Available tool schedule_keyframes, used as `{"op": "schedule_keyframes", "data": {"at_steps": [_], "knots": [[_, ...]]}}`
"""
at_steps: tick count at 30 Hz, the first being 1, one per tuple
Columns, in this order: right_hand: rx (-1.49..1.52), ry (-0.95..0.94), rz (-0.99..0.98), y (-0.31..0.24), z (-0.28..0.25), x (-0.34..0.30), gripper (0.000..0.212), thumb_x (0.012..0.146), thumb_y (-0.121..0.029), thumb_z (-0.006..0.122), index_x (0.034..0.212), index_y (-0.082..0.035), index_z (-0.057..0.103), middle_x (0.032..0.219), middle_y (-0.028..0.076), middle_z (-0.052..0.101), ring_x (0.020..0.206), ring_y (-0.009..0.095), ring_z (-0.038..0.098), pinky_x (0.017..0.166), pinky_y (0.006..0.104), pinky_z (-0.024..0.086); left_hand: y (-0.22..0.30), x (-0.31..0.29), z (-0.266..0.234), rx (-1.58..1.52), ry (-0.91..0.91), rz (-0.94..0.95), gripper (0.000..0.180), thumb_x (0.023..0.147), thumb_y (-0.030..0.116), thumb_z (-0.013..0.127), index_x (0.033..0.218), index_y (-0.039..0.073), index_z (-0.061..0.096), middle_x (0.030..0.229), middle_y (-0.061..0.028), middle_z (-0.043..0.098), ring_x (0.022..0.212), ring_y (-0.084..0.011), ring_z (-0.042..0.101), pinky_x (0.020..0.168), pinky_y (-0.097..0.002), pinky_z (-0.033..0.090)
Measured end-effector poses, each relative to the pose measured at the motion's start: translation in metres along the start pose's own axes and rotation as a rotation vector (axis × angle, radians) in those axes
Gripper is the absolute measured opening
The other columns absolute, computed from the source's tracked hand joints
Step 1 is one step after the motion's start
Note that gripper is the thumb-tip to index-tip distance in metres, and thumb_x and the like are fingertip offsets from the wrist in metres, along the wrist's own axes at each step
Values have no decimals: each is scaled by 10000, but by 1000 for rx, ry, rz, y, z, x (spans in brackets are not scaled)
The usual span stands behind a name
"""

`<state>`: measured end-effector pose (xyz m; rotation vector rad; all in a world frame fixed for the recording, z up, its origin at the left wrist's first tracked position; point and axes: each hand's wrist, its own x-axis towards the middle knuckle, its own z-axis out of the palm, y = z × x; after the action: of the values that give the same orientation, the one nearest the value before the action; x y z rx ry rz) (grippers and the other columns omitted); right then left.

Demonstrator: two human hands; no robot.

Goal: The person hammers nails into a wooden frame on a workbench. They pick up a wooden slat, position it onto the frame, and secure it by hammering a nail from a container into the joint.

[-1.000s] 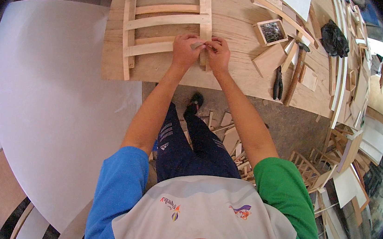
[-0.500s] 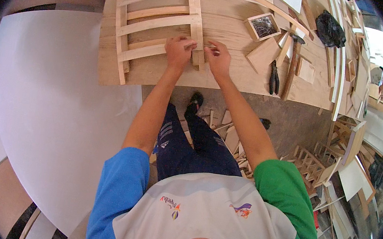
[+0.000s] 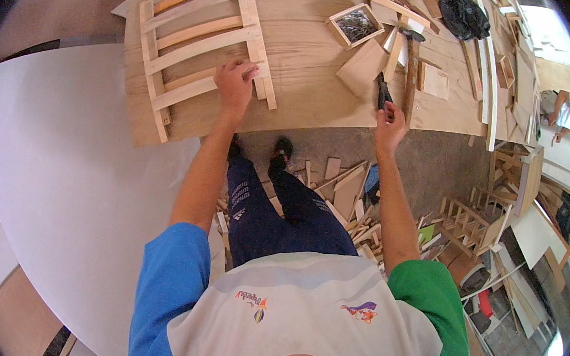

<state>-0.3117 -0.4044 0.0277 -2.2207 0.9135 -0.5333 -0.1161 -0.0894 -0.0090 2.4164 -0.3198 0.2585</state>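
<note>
A slatted wooden frame (image 3: 204, 50) lies on the plywood table in front of me, at the left. My left hand (image 3: 234, 88) rests at its lower right corner, thumb and fingers pinched together by the side rail. Anything small between those fingertips is hidden. Farther right, at the table's front edge, my right hand (image 3: 391, 125) has its fingers closed round the handles of black pliers (image 3: 382, 91). Just right of the pliers lies a hammer (image 3: 410, 80) with a wooden handle. A small wooden box (image 3: 342, 35) of nails sits beyond the pliers, slightly to their left.
Wood offcuts (image 3: 362, 68) and a black plastic bag (image 3: 463, 16) lie on the plywood table (image 3: 297, 61). Scrap wood (image 3: 349, 192) litters the floor below. A large white board (image 3: 77, 177) stands at the left. Another person (image 3: 569, 114) is at the far right.
My right hand has left the frame's corner and moved right to the pliers, which it now grips. My left hand stays by the frame. The view has shifted, moving the table contents leftward.
</note>
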Motion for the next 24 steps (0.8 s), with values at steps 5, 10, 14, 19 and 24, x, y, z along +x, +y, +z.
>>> {"op": "schedule_keyframes", "data": {"at_steps": [5,10,14,19,24], "knots": [[-159,14,-13,5,-4,19,319,766,-126,695,1072,-52,641,1035,144,641,939,314,613,818,407,486,-4,4,-1,-26,-1,65,122,713,217,751,827,178,733,894,-51,662,901,-291,560,801,-423,417],[-344,-134,-4,9,1,54,431,748,-208,708,1116,-16,593,1052,216,625,988,378,594,868,458,464,-1,5,0,-36,8,51,139,704,205,750,832,155,732,900,-74,665,902,-291,563,811,-412,423],[-404,-185,46,13,2,57,434,773,-255,683,1123,-18,587,1065,207,628,1010,359,593,879,437,464,-6,4,2,-57,-30,40,136,710,197,746,838,154,734,919,-80,665,914,-295,562,831,-416,412],[-614,130,-54,33,-9,62,391,799,-241,650,1107,-7,589,978,192,650,940,352,617,827,436,486,-9,4,-4,-112,-69,55,135,722,189,745,854,161,737,949,-74,662,930,-302,546,855,-420,395],[-306,-355,215,95,-36,100,336,787,-179,678,1024,27,559,789,102,629,673,226,624,609,345,523,-3,3,2,-24,-3,84,129,729,190,742,854,160,738,910,-73,671,868,-291,556,832,-408,397]]}}
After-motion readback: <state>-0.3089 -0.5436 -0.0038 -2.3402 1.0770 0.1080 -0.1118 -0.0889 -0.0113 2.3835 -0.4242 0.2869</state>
